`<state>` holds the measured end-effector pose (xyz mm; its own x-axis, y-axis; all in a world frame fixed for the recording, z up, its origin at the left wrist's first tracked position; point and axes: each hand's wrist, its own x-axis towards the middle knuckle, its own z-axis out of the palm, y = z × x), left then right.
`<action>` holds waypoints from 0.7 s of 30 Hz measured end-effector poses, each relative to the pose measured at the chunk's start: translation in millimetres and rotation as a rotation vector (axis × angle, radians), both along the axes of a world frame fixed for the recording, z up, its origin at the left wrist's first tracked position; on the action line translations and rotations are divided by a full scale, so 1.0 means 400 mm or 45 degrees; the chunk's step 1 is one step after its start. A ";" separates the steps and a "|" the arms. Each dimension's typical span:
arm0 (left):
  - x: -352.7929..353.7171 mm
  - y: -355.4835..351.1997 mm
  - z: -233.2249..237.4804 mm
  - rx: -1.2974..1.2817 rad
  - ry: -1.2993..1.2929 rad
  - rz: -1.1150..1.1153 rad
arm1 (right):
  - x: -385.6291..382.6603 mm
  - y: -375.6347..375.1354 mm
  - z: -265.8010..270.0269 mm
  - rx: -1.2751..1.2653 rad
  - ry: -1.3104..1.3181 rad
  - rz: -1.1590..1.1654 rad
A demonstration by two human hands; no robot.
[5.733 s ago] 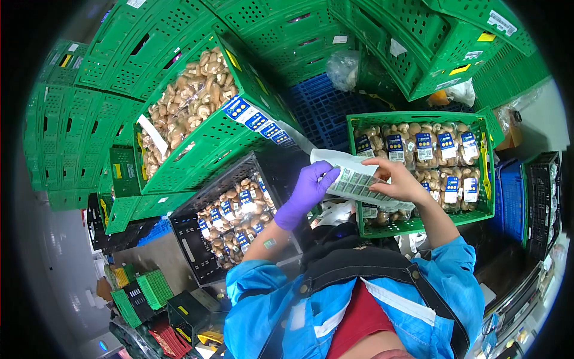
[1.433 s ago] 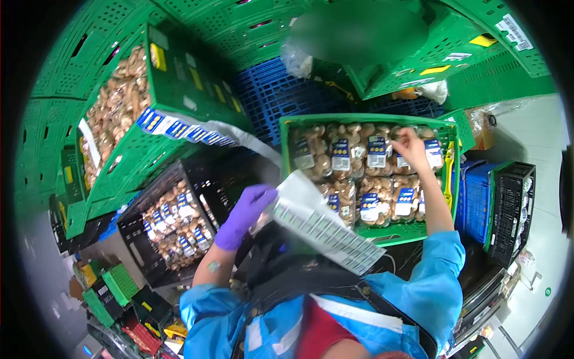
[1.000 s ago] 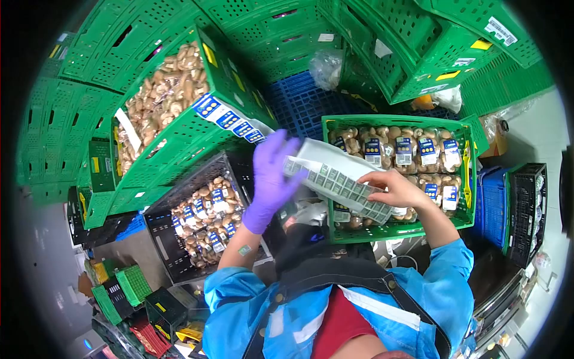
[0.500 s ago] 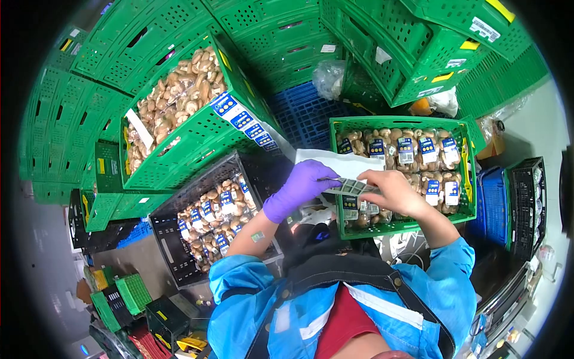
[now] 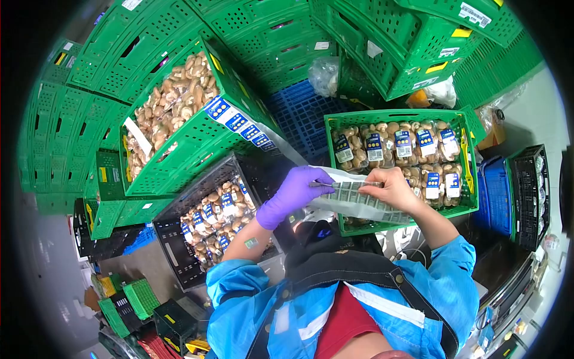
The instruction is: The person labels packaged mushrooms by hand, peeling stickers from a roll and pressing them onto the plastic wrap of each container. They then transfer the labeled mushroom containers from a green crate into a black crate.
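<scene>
My left hand (image 5: 297,192), in a purple glove, pinches the left end of a sticker sheet (image 5: 350,194) with rows of small greenish rectangles on pale backing. The bare fingers of my right hand (image 5: 391,188) are closed on its upper right part. A loose, translucent part of the sheet droops below my right hand. Behind and under it stands a green crate (image 5: 388,114) of packed mushrooms. A mushroom pack (image 5: 373,148) there carries a blue-and-white label. The sheet hides part of the crate's front row.
At upper left, a green crate (image 5: 173,161) heaped with mushrooms has a strip of blue labels (image 5: 239,124) hanging over its side. A black crate (image 5: 170,251) with labelled packs sits below it. Green crates (image 5: 382,48) are stacked behind, near a blue pallet (image 5: 296,113).
The sheet has shifted from a folded, raised position to stretched out between my hands, its lower part now hanging to the right. My right hand has moved slightly right.
</scene>
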<state>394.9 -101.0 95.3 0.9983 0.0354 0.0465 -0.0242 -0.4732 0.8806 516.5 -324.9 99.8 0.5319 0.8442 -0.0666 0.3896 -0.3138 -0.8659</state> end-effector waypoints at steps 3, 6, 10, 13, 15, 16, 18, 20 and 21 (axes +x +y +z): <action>0.002 0.007 -0.012 -0.141 0.241 -0.015 | 0.002 -0.009 -0.008 0.018 -0.123 -0.007; 0.007 0.015 -0.011 0.412 -0.065 -0.131 | 0.002 -0.024 -0.018 0.034 -0.373 0.040; 0.012 0.012 -0.025 0.566 -0.157 -0.200 | -0.005 -0.029 -0.019 0.230 -0.631 0.078; 0.039 0.008 -0.016 0.581 -0.162 -0.271 | 0.031 -0.022 0.041 -0.128 -0.183 0.080; 0.057 -0.011 0.000 0.559 -0.139 -0.353 | 0.069 -0.004 0.021 0.085 0.135 0.225; 0.074 -0.021 0.013 0.561 -0.069 -0.450 | 0.077 0.013 0.007 0.094 0.117 0.255; 0.093 -0.035 0.017 0.568 -0.002 -0.554 | 0.073 0.037 0.003 0.107 0.094 0.276; 0.104 -0.042 0.014 0.456 -0.103 -0.540 | 0.063 0.048 0.009 -0.036 0.136 0.360; 0.107 -0.042 0.014 0.456 -0.105 -0.549 | 0.058 0.049 0.005 -0.036 0.135 0.351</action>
<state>437.8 -117.9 100.8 0.9116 -0.4069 0.0587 -0.3432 -0.6744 0.6538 539.9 -305.4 101.9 0.2718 0.9528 -0.1349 0.3712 -0.2332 -0.8988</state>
